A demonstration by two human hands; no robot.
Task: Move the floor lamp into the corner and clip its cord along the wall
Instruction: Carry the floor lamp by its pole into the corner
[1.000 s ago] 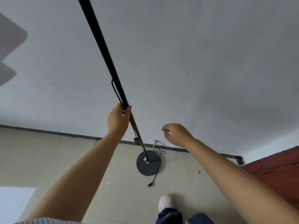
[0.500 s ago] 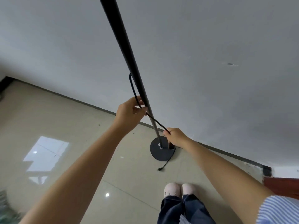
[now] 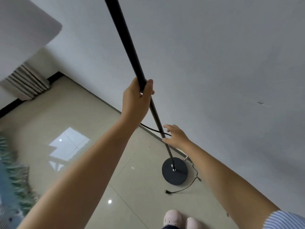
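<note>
Gripping the floor lamp pole (image 3: pixel 128 47) mid-frame, the left hand (image 3: pixel 137 98) is closed; the right hand (image 3: pixel 177 136), fingers spread, touches the cord (image 3: pixel 153 129).

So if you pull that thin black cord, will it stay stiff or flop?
Probably flop: the thin black cord sags between the left hand and right hand, and curls loosely on the floor beside the round black base. It looks light, likely dragging easily.

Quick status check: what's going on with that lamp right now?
Left hand gripping lamp pole. Right hand open, touching cord. Base on floor by wall; plug loose, unclipped.
</note>
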